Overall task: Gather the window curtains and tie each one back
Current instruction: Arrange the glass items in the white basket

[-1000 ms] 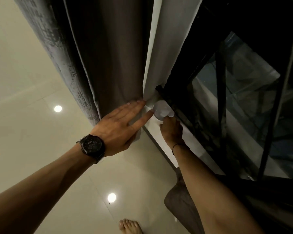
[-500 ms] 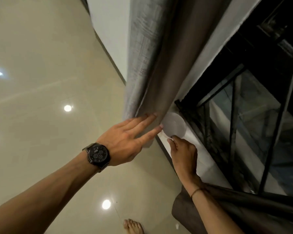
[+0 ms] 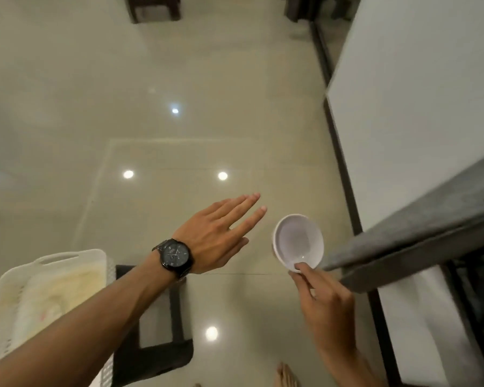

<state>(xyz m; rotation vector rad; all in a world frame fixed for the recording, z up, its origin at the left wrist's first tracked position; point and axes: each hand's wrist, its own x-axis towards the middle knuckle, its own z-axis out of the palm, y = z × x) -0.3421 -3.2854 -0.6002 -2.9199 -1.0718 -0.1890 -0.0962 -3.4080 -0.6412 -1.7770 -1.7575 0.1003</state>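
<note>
Beside grey curtain [image 3: 419, 219], white bowl [image 3: 296, 241].

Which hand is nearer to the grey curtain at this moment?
Right. The right hand, pinching a white bowl by its rim, is just beside the curtain edge; the open left hand hovers farther left, beyond the bowl.

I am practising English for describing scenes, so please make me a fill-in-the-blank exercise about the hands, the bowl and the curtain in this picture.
1. The right hand pinches the white bowl at its ____.
2. The left hand, its fingers straight, holds ____.
3. A dark watch is worn on the ____ wrist.
4. The grey curtain is on the ____ side of the bowl.

Missing words: rim; nothing; left; right.
</note>
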